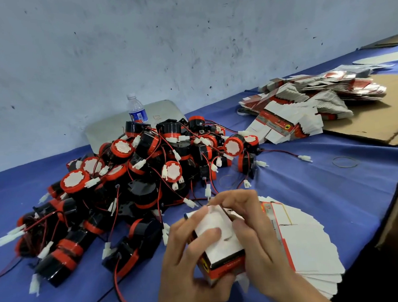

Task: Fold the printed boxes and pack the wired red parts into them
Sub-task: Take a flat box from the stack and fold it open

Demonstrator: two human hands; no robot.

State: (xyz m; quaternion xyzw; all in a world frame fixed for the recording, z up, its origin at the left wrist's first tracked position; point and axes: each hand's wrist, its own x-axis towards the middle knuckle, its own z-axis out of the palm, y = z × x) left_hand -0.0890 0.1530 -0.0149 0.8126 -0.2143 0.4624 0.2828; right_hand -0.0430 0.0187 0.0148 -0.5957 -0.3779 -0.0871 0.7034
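— Can you read anything on that box (226,246)?

— Not from here. The print on its red panel is too blurred. All I can make out is a yellow patch with a small black figure at the near left corner. The same yellow patch shows on the flat boxes in the far stack (308,110).

— And the water bottle (136,110)?

— It has a blue label with white writing, too small to read. The grey board (107,133) behind it has a faint red scribble I can't make out either.

— Where is the box exactly?

— It's in both hands, lifted above the blue cloth (313,185), just in front of the pile of wired red parts (148,178) and beside the fanned flat boxes (310,244).

— Which way does it lie?

— Its length runs away from the person, towards the pile. The plain white face is up and tilted, and the red printed panel faces the person.

— How are the hands holding it?

— The left hand (186,255) is wrapped round the left side, with its thumb across the white face. The right hand (255,236) clasps the right side, its fingers curled over the far end onto a white flap. Both have hold of it.

— Anything else nearby?

— A rubber band (344,162) lies on the cloth and a cardboard sheet (391,118) sits under the far stack.
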